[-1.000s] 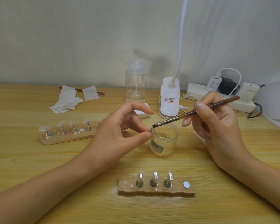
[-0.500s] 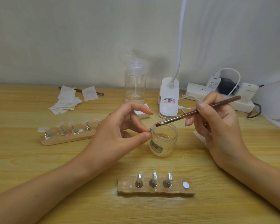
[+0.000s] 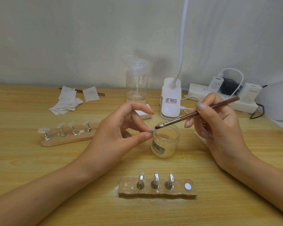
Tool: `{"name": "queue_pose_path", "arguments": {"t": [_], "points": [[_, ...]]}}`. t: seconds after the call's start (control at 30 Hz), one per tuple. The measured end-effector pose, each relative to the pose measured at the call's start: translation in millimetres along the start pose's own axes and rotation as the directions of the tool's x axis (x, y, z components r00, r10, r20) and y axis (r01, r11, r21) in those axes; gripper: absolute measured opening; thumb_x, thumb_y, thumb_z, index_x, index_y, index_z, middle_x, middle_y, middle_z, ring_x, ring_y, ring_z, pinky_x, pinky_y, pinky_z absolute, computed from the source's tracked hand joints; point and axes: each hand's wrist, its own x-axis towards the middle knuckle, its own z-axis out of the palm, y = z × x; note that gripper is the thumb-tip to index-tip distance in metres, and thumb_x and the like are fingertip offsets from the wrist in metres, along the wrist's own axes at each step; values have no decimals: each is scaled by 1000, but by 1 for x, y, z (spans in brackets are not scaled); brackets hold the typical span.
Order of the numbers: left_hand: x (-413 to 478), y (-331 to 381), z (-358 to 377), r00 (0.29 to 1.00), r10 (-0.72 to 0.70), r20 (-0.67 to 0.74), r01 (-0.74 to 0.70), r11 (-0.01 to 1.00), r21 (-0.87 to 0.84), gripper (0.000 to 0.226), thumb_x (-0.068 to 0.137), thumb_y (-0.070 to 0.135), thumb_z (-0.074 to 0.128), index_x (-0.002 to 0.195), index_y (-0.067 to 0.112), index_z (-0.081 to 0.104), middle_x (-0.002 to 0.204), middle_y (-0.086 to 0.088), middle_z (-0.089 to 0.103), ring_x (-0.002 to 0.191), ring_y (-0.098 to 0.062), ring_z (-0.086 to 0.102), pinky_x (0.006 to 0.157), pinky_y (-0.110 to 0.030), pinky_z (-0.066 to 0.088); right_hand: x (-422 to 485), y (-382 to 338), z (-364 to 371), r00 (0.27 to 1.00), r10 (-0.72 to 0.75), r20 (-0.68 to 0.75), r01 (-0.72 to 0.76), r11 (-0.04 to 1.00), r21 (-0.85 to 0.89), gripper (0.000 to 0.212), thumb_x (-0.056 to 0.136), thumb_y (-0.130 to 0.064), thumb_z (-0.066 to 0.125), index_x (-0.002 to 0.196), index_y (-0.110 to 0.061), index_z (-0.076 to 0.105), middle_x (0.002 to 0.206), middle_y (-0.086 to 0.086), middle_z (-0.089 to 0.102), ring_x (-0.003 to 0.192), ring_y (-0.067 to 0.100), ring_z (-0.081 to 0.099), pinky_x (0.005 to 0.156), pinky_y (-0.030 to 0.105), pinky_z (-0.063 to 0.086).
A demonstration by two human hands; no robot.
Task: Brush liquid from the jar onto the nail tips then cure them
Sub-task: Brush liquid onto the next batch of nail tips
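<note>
My left hand pinches a small clear nail tip on its metal stand between thumb and fingertips, just over the left rim of the open glass jar. My right hand grips a brown brush like a pen; its bristles touch the nail tip. In front of me lies a wooden holder with three nail tips on stands and one bare magnet spot. A second wooden holder with several nail tips lies to the left.
A clear pump bottle, a white clip lamp base, a power strip with plugs and a white curing lamp stand along the back and right. Crumpled wipes and another brush lie at the back left.
The brush tip drew back to the right off the nail tip, then came back left and now touches it. My left hand has kept still.
</note>
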Motion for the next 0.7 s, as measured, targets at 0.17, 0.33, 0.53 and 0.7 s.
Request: {"name": "queue_pose_path", "arguments": {"t": [0.17,0.33,0.53,0.7], "points": [[0,0,0,1000,21,-17,-21,1000,14,37,85,7,78,112,29,63,80,5,67,84,-7,69,57,-15,44,0,1,1,999,35,-18,-36,998,-49,19,89,-25,60,75,-18,49,61,10,66,39,9,34,40,15,29],[0,0,1,999,32,-25,-31,999,24,36,81,16,73,113,29,63,80,6,67,84,-8,68,57,-16,44,2,2,-2,995,46,-87,-49,998,-26,24,94,-18,60,73,-17,47,58,9,63,38,9,33,40,18,23],[0,0,1,998,48,-34,-46,998,50,36,81,15,73,112,30,62,80,6,68,84,-9,68,57,-19,45,0,0,3,999,24,28,-24,1000,-6,19,92,-23,58,78,-14,49,65,11,68,39,6,40,40,14,32],[-1,2,2,997,53,-48,-50,996,69,35,81,16,72,112,30,62,81,6,68,86,-10,69,58,-26,47,2,2,-1,990,96,-101,-102,993,-52,20,94,-15,57,76,-14,47,60,11,64,37,8,33,37,16,28]]}}
